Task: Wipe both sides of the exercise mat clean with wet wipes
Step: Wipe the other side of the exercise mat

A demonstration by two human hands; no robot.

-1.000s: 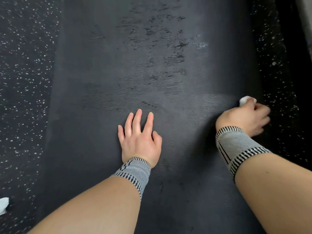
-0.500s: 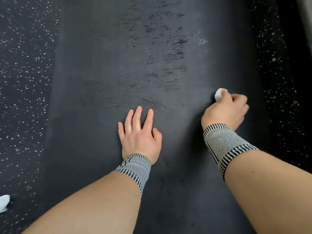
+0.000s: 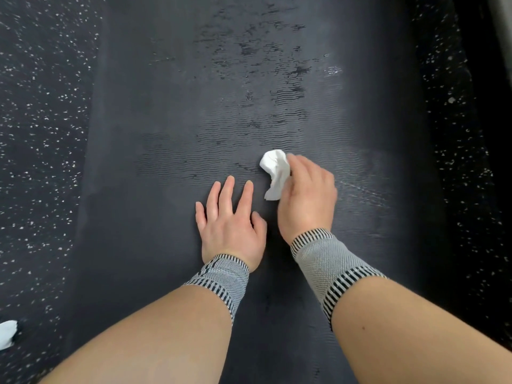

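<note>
Mat (image 3: pixel 171 245), seemingly unbranded, under crumpled wipe (image 3: pixel 274 170).

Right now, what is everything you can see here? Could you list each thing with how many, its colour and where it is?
mat: one, dark grey, ribbed, lying flat down the middle, with wet patches farther up
wipe: one, white, crumpled, on the mat under the right hand
second wipe: one, white, on the floor at the lower left edge
floor: black with white flecks, on both sides of the mat
wristbands: two, grey with black stripes, one on each wrist
left hand: flat on the mat, fingers spread
right hand: gripping the wipe beside the left hand
</note>
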